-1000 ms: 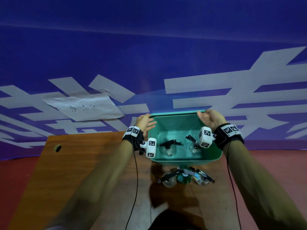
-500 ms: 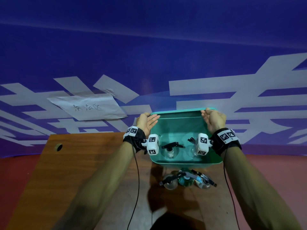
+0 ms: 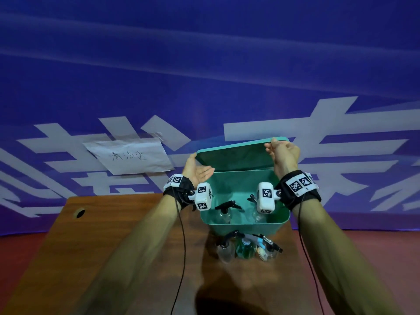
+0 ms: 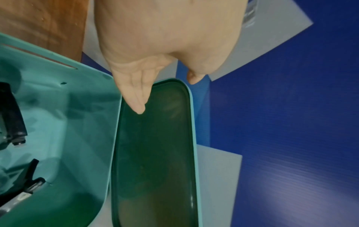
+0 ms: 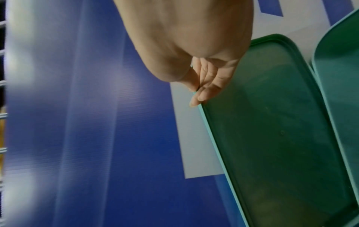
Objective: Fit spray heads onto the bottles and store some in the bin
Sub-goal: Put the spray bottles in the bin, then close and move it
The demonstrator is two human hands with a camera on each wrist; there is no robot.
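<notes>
The teal bin (image 3: 245,228) stands open at the table's far edge, and two clear bottles with black spray heads (image 3: 227,204) stand inside it. Its teal lid (image 3: 234,155) is raised and tilted above the bin's back rim. My left hand (image 3: 197,171) is at the lid's left end, straight fingers (image 4: 136,99) against the lid's underside (image 4: 155,153), thumb by the rim. My right hand (image 3: 281,153) pinches the right end of the lid (image 5: 272,122) between thumb and fingers (image 5: 205,93). Three more bottles (image 3: 245,248) stand in front of the bin.
The brown wooden table (image 3: 113,235) has a cable hole (image 3: 79,212) at its far left. A paper sheet with writing (image 3: 129,155) is taped to the blue and white wall behind. Cables hang from both wrists.
Both hands have risen and lifted the lid from behind the bin, and it now tilts above the back rim. The bottles have not moved.
</notes>
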